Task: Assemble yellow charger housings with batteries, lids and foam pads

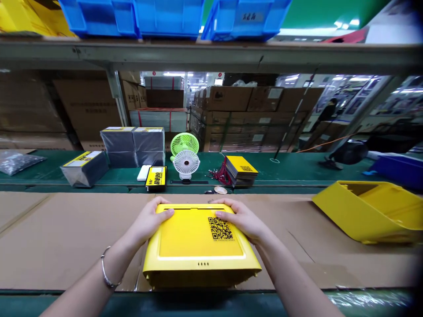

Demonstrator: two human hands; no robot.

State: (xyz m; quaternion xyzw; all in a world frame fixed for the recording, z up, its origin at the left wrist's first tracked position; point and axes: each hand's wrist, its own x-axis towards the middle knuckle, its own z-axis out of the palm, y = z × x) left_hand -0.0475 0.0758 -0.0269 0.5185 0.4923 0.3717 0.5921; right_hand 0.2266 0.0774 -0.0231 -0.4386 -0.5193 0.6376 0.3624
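A yellow plastic housing (194,242) with a QR code on its top panel rests near the front edge of the cardboard-covered bench. My left hand (152,220) grips its far left corner, the thumb lying on the top face. On the far right corner is my right hand (243,220), its thumb beside the QR code. The fingertips of both hands are hidden behind the far edge. The near side of the housing shows a dark opening below a row of small slots. A second yellow shell (346,215), hollow and tilted, lies at the right.
Cardboard (66,242) covers the bench. Behind it stand wrapped boxes (148,147), a green fan (184,143), a white fan (186,163), a black-and-yellow box (156,178) and a stack of yellow cards (241,169) beside red cords. Blue bins (168,17) sit on the overhead shelf.
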